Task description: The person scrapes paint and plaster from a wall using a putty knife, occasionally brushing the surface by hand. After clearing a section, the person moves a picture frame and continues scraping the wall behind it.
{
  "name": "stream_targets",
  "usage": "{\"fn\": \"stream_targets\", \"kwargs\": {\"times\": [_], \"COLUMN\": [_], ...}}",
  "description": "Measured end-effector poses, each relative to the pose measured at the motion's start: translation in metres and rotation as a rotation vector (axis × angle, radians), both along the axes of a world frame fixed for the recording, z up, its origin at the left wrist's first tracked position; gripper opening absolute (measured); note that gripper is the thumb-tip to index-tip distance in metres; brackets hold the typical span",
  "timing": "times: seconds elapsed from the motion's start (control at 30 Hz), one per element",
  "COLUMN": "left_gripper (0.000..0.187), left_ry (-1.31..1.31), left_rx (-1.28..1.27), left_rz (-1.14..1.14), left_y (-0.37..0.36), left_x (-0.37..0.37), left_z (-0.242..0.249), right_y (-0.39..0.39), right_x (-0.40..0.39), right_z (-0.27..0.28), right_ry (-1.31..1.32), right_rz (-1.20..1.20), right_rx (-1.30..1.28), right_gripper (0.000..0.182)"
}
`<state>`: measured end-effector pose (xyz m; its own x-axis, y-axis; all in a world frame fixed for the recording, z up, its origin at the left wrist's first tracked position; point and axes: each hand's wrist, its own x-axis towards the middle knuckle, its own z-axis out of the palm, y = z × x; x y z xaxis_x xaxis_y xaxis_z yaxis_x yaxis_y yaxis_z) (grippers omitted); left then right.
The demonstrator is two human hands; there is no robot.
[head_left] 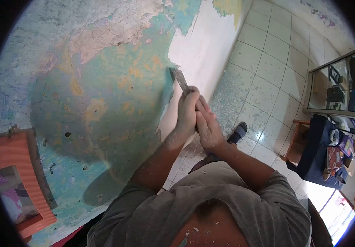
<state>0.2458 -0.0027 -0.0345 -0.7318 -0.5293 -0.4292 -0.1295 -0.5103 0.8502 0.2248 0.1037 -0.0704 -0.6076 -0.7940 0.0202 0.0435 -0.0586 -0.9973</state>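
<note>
Wrapped round a metal scraper (180, 79), my left hand (188, 108) is closed, with its thumb up near the blade. My right hand (208, 128) is closed at the lower end of the same tool, pressed against the left; the handle is mostly hidden between them. The scraper's tip meets the wall (115, 94) at the ragged border between old green-blue paint and a bare white patch (191, 43). Flecks of paint cling to both forearms.
Paint chips lie scattered on the tiled floor (263, 61) along the wall. An orange-framed niche (29, 177) is at the lower left. A glass-fronted cabinet (335, 92) and a dark-covered stand with various items (315, 152) are at the right. My sandalled foot (238, 132) stands below.
</note>
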Motion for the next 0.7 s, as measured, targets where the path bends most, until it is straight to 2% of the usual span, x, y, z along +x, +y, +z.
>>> {"fn": "stream_targets", "kwargs": {"times": [0.03, 0.1, 0.17, 0.2, 0.23, 0.3, 0.33, 0.37, 0.4, 0.43, 0.5, 0.6, 0.63, 0.7], "left_gripper": [0.017, 0.017, 0.018, 0.018, 0.017, 0.019, 0.019, 0.019, 0.020, 0.019, 0.018, 0.018, 0.017, 0.017], "left_ry": [0.037, -0.017, 0.018, 0.009, 0.041, -0.046, -0.043, 0.042, 0.126, 0.090, 0.042, 0.026, 0.031, -0.007], "left_rx": [0.001, -0.016, 0.020, 0.001, -0.067, -0.003, -0.002, -0.016, -0.030, -0.027, 0.047, 0.107, 0.006, 0.017], "left_rz": [-0.074, -0.033, 0.110, 0.071, -0.057, -0.013, -0.013, -0.032, -0.050, -0.018, 0.014, 0.099, 0.041, 0.059], "left_y": [0.003, -0.002, -0.022, -0.033, -0.046, -0.030, -0.026, -0.022, -0.016, -0.006, 0.015, -0.017, -0.019, -0.021], "left_x": [0.009, 0.013, -0.007, -0.025, -0.036, -0.056, -0.053, -0.043, -0.031, -0.013, 0.007, -0.013, -0.018, -0.032], "left_z": [-0.001, -0.019, -0.027, -0.016, -0.017, 0.023, 0.016, 0.002, -0.013, -0.025, -0.009, -0.017, -0.017, -0.017], "right_y": [0.007, 0.003, -0.018, -0.032, -0.035, -0.036, -0.034, -0.025, -0.013, -0.003, 0.011, -0.008, -0.018, -0.020], "right_x": [0.011, 0.008, -0.020, -0.024, -0.030, -0.045, -0.044, -0.040, -0.030, -0.018, 0.005, -0.011, -0.020, -0.029], "right_z": [-0.007, -0.005, 0.008, -0.010, -0.004, 0.018, 0.004, -0.002, -0.005, -0.008, -0.012, -0.008, -0.007, -0.010], "right_ry": [0.065, 0.134, 0.193, 0.291, 0.291, -0.165, 0.042, 0.043, 0.177, 0.308, 0.223, 0.102, 0.061, 0.034], "right_rz": [-0.041, -0.084, -0.021, -0.112, -0.111, -0.056, -0.116, -0.115, -0.126, -0.137, -0.100, -0.050, -0.033, -0.015], "right_rx": [-0.043, -0.089, -0.062, -0.014, -0.013, 0.042, -0.006, -0.006, -0.025, -0.045, -0.056, -0.031, -0.002, 0.024], "right_gripper": [0.051, 0.051, 0.051, 0.050, 0.050, 0.049, 0.049, 0.049, 0.049, 0.049, 0.048, 0.048, 0.049, 0.049]}}
